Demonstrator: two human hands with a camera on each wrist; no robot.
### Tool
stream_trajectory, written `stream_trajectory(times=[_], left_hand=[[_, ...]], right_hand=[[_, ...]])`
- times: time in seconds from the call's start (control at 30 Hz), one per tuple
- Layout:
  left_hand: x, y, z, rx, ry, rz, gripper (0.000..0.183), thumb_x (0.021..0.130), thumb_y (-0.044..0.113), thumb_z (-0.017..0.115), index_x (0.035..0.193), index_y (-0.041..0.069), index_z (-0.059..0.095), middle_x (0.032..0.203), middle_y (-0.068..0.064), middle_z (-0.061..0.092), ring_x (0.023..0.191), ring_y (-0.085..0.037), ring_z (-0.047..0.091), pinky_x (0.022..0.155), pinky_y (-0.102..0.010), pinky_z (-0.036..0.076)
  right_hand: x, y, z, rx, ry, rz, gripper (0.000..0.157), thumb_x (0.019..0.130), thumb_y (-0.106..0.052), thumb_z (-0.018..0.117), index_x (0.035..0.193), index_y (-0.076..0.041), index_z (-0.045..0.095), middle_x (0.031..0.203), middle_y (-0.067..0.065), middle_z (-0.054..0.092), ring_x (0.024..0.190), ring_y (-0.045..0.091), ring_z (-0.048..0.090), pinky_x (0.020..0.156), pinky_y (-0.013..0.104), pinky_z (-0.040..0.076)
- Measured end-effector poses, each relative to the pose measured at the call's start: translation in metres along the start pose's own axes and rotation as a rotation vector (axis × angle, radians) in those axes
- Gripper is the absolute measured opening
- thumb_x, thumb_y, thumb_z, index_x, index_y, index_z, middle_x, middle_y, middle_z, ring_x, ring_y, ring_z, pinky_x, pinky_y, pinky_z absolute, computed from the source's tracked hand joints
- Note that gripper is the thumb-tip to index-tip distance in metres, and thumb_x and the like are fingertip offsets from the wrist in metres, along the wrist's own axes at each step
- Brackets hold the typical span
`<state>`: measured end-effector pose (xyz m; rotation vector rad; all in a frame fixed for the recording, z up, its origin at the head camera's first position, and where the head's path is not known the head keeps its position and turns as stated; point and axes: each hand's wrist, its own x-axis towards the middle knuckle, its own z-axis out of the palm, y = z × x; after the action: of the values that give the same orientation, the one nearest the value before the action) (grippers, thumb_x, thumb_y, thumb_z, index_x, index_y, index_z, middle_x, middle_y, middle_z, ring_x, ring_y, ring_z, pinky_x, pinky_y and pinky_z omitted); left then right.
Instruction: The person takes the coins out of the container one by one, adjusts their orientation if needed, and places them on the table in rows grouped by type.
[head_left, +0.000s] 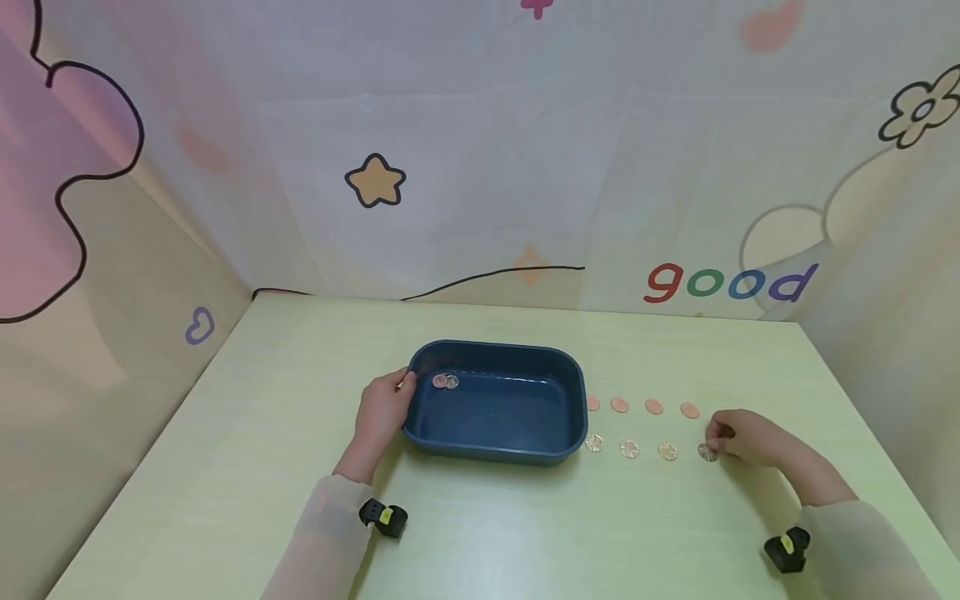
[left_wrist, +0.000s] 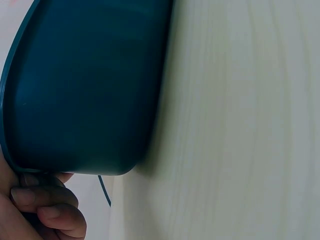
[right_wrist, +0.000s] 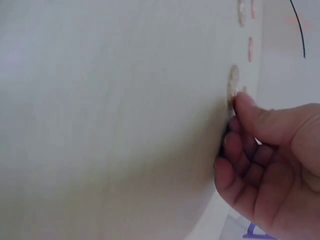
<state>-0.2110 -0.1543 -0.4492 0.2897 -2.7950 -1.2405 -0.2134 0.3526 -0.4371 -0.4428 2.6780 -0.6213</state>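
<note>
A dark blue rectangular tub (head_left: pixel 495 454) stands mid-table, its left end gripped by my left hand (head_left: pixel 384 408). In the left wrist view, curled fingers (left_wrist: pixel 47 205) show beneath the tub's end wall. My right hand (head_left: pixel 750 437) has its thumb and fingertips on a shiny coin (head_left: pixel 707 452) at the right end of the front row, pinching at its edge. Seen from the right wrist, the thumb tip lies close by a gold-coloured coin (right_wrist: pixel 233 82) and the other fingers are curled in. Inside the tub, a copper-coloured coin (head_left: pixel 439 381) and a silvery coin (head_left: pixel 452 382) overlap near the left end.
Behind the front row of gold-coloured coins (head_left: pixel 629 450) runs a row of copper-coloured coins (head_left: pixel 655 407). The tub's right wall partly covers the leftmost copper one. A printed cloth backdrop (head_left: pixel 480 208) rises along the table's (head_left: pixel 315 350) back edge and both sides.
</note>
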Motion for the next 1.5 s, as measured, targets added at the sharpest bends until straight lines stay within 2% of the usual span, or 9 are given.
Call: stream_trajectory(times=[0.17,0.27,0.43,0.53,0.67,0.97,1.13,1.27,1.5], left_hand=[[0.0,0.001,0.0,-0.005,-0.007,0.009,0.042,0.106,0.022,0.048,0.137,-0.002,0.062,0.136,-0.025,0.063,0.127,-0.04,0.063,0.104,-0.053,0.051],[-0.001,0.001,0.0,-0.009,-0.01,0.009,0.042,0.106,0.022,0.048,0.137,-0.002,0.063,0.136,-0.025,0.064,0.121,-0.039,0.066,0.101,-0.052,0.053],[-0.001,0.001,-0.001,-0.007,-0.003,0.008,0.041,0.106,0.022,0.048,0.137,-0.001,0.063,0.134,-0.024,0.065,0.108,-0.033,0.066,0.091,-0.048,0.053],[-0.001,0.0,-0.001,-0.006,-0.003,0.001,0.041,0.106,0.022,0.048,0.137,-0.001,0.063,0.135,-0.024,0.064,0.113,-0.035,0.067,0.095,-0.049,0.053],[-0.002,0.0,0.0,-0.005,-0.002,0.0,0.042,0.106,0.022,0.048,0.137,-0.002,0.063,0.136,-0.025,0.064,0.124,-0.039,0.065,0.102,-0.052,0.052],[-0.001,0.001,0.0,0.007,0.002,-0.006,0.042,0.106,0.023,0.048,0.137,-0.001,0.063,0.136,-0.024,0.063,0.125,-0.039,0.064,0.102,-0.053,0.052],[-0.001,0.0,0.0,0.007,0.002,0.0,0.041,0.106,0.022,0.048,0.137,-0.001,0.063,0.135,-0.025,0.064,0.119,-0.038,0.066,0.099,-0.052,0.053],[-0.001,0.0,-0.001,0.013,0.001,0.002,0.042,0.106,0.022,0.048,0.137,-0.001,0.063,0.136,-0.024,0.063,0.124,-0.038,0.065,0.102,-0.052,0.052],[0.0,0.001,-0.001,0.011,-0.006,-0.008,0.042,0.106,0.023,0.048,0.138,0.0,0.063,0.136,-0.024,0.063,0.122,-0.038,0.066,0.101,-0.052,0.052]], right_hand=[[-0.002,0.011,-0.01,0.187,-0.129,0.032,0.016,0.102,-0.005,0.056,0.104,0.01,0.061,0.08,0.0,0.052,0.067,0.005,0.044,0.061,0.021,0.039],[-0.002,0.014,-0.016,0.24,-0.174,0.077,0.021,0.102,-0.005,0.055,0.111,0.013,0.059,0.088,0.002,0.056,0.073,0.005,0.048,0.066,0.021,0.044],[0.004,0.011,-0.031,0.274,-0.183,0.145,0.032,0.104,-0.015,0.056,0.121,0.012,0.056,0.099,0.005,0.062,0.089,0.014,0.057,0.078,0.029,0.053],[0.007,0.001,-0.041,0.264,-0.157,0.129,0.038,0.106,-0.02,0.055,0.125,0.012,0.055,0.105,0.009,0.065,0.096,0.018,0.061,0.085,0.036,0.056],[0.01,-0.02,-0.052,0.228,-0.106,0.071,0.04,0.107,-0.022,0.053,0.127,0.012,0.054,0.11,0.014,0.067,0.101,0.021,0.065,0.09,0.044,0.058],[0.03,-0.089,-0.065,0.152,0.005,-0.119,0.023,0.106,-0.015,0.054,0.115,0.004,0.062,0.102,0.007,0.069,0.089,0.012,0.062,0.082,0.033,0.053],[0.047,-0.132,-0.068,0.119,-0.021,-0.176,0.02,0.104,-0.016,0.057,0.11,0.001,0.065,0.096,0.005,0.069,0.088,0.015,0.063,0.083,0.035,0.055],[0.063,-0.164,-0.067,0.08,-0.062,-0.21,0.019,0.102,-0.019,0.061,0.107,-0.002,0.067,0.093,0.005,0.069,0.087,0.016,0.064,0.079,0.032,0.053],[0.098,-0.206,-0.059,0.001,-0.132,-0.277,0.019,0.103,-0.017,0.058,0.106,-0.001,0.068,0.094,0.012,0.069,0.085,0.018,0.062,0.072,0.028,0.047]])
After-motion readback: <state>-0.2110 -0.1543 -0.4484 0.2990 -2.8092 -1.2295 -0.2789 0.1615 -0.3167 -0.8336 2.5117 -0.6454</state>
